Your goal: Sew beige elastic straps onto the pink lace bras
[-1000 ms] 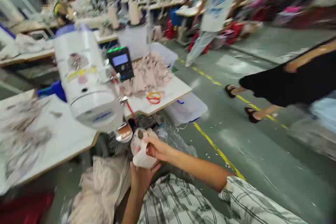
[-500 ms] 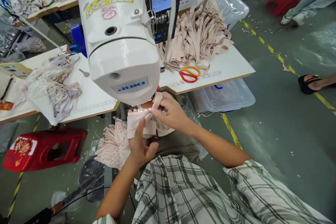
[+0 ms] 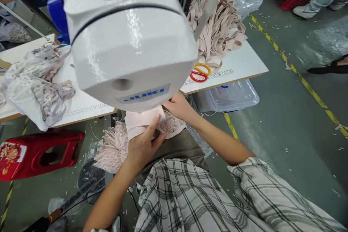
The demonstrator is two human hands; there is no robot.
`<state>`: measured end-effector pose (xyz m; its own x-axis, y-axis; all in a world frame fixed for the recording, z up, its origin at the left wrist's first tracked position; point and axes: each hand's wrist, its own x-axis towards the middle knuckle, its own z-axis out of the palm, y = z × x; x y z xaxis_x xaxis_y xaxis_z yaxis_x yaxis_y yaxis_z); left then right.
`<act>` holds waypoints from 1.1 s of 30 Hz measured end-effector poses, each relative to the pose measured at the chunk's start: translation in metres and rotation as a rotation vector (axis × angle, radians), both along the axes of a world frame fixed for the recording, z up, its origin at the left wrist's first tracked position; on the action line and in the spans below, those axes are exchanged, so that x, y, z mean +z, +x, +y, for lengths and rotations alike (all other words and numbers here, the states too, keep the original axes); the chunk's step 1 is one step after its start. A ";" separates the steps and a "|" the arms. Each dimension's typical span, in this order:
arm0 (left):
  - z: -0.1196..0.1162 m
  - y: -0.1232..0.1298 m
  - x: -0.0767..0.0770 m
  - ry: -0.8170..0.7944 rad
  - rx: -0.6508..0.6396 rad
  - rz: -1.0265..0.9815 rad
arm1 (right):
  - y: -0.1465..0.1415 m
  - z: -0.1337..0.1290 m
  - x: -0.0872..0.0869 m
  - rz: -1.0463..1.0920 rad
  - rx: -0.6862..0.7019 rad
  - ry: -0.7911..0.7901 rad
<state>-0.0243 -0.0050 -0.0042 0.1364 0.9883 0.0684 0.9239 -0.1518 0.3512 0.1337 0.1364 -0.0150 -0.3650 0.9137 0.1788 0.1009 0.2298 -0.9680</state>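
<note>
A pale pink bra (image 3: 136, 120) with a lace cup (image 3: 170, 125) lies under the head of a white sewing machine (image 3: 133, 58). My left hand (image 3: 144, 145) grips its smooth band, thumb on top and the other fingers beneath. At the bra's upper right edge, my right hand (image 3: 181, 108) is closed with bent fingers, its fingertips hidden behind the machine head. The needle area is out of sight there too. Just left of my left hand hangs a bunch of pink lace pieces (image 3: 114, 148).
On the right tabletop are scissors (image 3: 200, 72) with red and yellow handles and a heap of beige straps (image 3: 221, 29). A clear plastic box (image 3: 231, 96) stands below. Lace garments (image 3: 38, 83) cover part of the left table; a red stool (image 3: 40, 156) is beneath.
The machine head looks larger and closer. My left hand has gone from spread fingers to gripping the band. My right fingers, pinching a strap loop before, have slipped behind the head.
</note>
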 end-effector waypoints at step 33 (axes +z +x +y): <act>0.012 -0.009 0.019 -0.032 0.035 0.016 | -0.006 0.027 0.019 -0.117 0.098 0.201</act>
